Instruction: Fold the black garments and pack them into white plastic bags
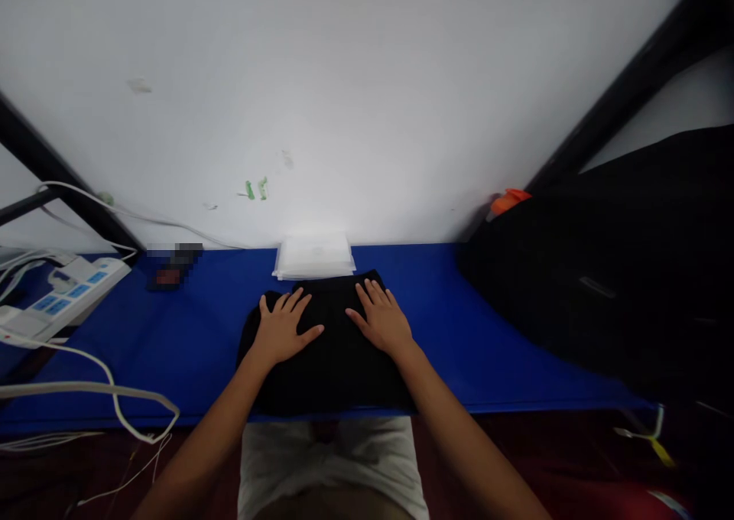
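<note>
A folded black cloth lies on the blue surface, close to its front edge. My left hand rests flat on the left part of the cloth with its fingers spread. On the upper right part of the cloth lies my right hand, palm down, fingers apart. Neither hand grips anything. Just behind the cloth sits a stack of white, translucent packets against the wall.
At the left are a white power strip and loose white cables. A dark, partly pixelated object lies near the wall. A large black item fills the right side, with something orange behind it.
</note>
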`<control>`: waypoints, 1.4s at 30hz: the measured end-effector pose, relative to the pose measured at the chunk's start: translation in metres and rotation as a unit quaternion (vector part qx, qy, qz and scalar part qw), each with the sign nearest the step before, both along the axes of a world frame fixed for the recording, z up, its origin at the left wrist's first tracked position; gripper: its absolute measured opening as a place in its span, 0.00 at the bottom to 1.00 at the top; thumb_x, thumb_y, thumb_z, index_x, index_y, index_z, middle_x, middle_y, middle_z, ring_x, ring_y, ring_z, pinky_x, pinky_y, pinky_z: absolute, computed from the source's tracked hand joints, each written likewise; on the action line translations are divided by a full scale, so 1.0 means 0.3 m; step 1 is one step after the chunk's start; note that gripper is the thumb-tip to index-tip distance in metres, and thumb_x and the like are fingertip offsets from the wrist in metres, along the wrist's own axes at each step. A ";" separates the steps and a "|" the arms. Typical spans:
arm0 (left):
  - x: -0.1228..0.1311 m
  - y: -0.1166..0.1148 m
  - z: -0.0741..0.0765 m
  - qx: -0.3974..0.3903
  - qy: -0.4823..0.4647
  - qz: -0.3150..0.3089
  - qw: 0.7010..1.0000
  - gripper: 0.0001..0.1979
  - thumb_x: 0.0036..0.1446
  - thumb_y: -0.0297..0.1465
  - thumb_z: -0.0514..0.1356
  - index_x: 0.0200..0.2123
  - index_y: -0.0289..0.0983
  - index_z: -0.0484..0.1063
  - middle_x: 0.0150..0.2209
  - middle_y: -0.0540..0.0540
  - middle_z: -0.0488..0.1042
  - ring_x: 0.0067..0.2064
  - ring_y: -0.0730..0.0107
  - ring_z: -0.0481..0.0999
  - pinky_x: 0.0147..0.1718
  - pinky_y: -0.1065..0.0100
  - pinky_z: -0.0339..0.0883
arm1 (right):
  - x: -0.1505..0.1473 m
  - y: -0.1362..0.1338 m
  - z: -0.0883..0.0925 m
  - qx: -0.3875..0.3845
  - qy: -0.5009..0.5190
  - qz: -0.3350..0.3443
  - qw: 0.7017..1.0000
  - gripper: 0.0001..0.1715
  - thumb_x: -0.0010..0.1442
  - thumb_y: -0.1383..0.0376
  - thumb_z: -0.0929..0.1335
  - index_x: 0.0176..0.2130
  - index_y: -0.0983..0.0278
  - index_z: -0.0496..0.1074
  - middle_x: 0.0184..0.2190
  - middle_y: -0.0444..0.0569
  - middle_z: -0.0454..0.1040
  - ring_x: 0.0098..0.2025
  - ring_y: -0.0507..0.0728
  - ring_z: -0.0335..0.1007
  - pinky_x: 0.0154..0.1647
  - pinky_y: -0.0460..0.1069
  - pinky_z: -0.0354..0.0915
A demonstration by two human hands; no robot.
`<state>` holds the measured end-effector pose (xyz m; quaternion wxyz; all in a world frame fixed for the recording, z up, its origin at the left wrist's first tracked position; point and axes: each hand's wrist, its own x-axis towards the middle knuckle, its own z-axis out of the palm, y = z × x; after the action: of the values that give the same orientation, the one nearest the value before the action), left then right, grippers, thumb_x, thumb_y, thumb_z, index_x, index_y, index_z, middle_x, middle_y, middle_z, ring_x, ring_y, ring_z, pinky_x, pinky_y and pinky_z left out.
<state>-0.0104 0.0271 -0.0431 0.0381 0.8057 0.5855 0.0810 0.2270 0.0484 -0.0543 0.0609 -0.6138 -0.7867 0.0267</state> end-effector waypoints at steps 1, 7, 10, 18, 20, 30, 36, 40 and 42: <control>0.000 -0.001 0.001 -0.001 0.000 0.000 1.000 0.35 0.61 0.56 0.48 0.65 0.45 0.56 0.68 0.44 0.55 0.66 0.43 0.57 0.61 0.30 0.38 | 0.001 0.000 0.000 -0.001 0.003 0.000 1.000 0.41 0.68 0.46 0.53 0.69 0.69 0.50 0.70 0.58 0.47 0.71 0.62 0.38 0.69 0.59 0.42; 0.000 -0.003 0.005 -0.017 -0.005 0.002 1.000 0.35 0.61 0.56 0.48 0.66 0.45 0.56 0.69 0.44 0.53 0.67 0.43 0.55 0.61 0.30 0.36 | 0.011 -0.004 -0.001 -0.009 0.017 0.006 1.000 0.42 0.68 0.45 0.52 0.69 0.68 0.49 0.70 0.58 0.46 0.72 0.61 0.37 0.69 0.60 0.41; -0.002 -0.002 0.002 -0.019 -0.007 0.000 1.000 0.35 0.61 0.56 0.48 0.66 0.45 0.56 0.69 0.44 0.52 0.67 0.44 0.55 0.61 0.29 0.35 | 0.015 -0.009 0.002 -0.015 0.022 0.009 1.000 0.42 0.68 0.45 0.52 0.69 0.68 0.49 0.70 0.58 0.46 0.72 0.61 0.37 0.70 0.60 0.40; -0.007 -0.003 -0.004 -0.010 -0.017 -0.004 1.000 0.35 0.61 0.56 0.47 0.66 0.46 0.56 0.69 0.44 0.53 0.67 0.43 0.55 0.62 0.30 0.35 | 0.020 -0.011 0.003 -0.013 0.024 0.014 1.000 0.41 0.68 0.45 0.52 0.69 0.68 0.50 0.70 0.58 0.47 0.72 0.61 0.38 0.69 0.60 0.41; -0.007 -0.003 -0.004 -0.009 -0.017 -0.004 1.000 0.35 0.61 0.56 0.48 0.66 0.46 0.56 0.69 0.44 0.54 0.67 0.43 0.55 0.62 0.30 0.35 | 0.021 -0.010 0.000 -0.012 0.025 0.015 1.000 0.41 0.68 0.46 0.53 0.68 0.68 0.50 0.70 0.58 0.48 0.72 0.61 0.38 0.69 0.60 0.42; -0.011 -0.002 -0.007 -0.013 -0.013 -0.003 1.000 0.34 0.62 0.56 0.48 0.66 0.45 0.56 0.69 0.44 0.53 0.67 0.44 0.55 0.62 0.30 0.35 | 0.021 -0.016 0.010 -0.014 0.020 0.017 1.000 0.40 0.68 0.48 0.54 0.68 0.69 0.52 0.70 0.58 0.48 0.71 0.61 0.39 0.70 0.59 0.41; -0.008 -0.003 0.000 -0.020 -0.017 -0.003 1.000 0.34 0.62 0.55 0.48 0.66 0.46 0.56 0.69 0.44 0.53 0.67 0.44 0.55 0.62 0.30 0.35 | 0.024 -0.014 0.008 -0.015 0.033 0.019 0.999 0.39 0.68 0.48 0.54 0.68 0.68 0.52 0.70 0.58 0.48 0.72 0.61 0.39 0.69 0.60 0.42; -0.009 -0.004 -0.001 -0.017 -0.015 -0.003 1.000 0.33 0.62 0.55 0.48 0.66 0.47 0.56 0.69 0.44 0.53 0.67 0.44 0.55 0.62 0.31 0.35 | 0.026 -0.014 0.007 -0.018 0.031 0.018 0.999 0.40 0.68 0.48 0.54 0.68 0.69 0.52 0.70 0.59 0.47 0.71 0.62 0.39 0.69 0.60 0.41; -0.009 -0.004 -0.003 -0.015 -0.017 -0.003 1.000 0.33 0.62 0.55 0.48 0.66 0.47 0.56 0.69 0.44 0.54 0.67 0.44 0.55 0.62 0.31 0.35 | 0.028 -0.014 0.005 -0.016 0.036 0.019 0.999 0.39 0.68 0.48 0.54 0.68 0.67 0.51 0.70 0.58 0.48 0.71 0.61 0.39 0.69 0.60 0.42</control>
<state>-0.0132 0.0258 -0.0439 0.0604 0.8055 0.5832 0.0854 0.2353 0.0443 -0.0528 0.0792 -0.5985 -0.7947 0.0628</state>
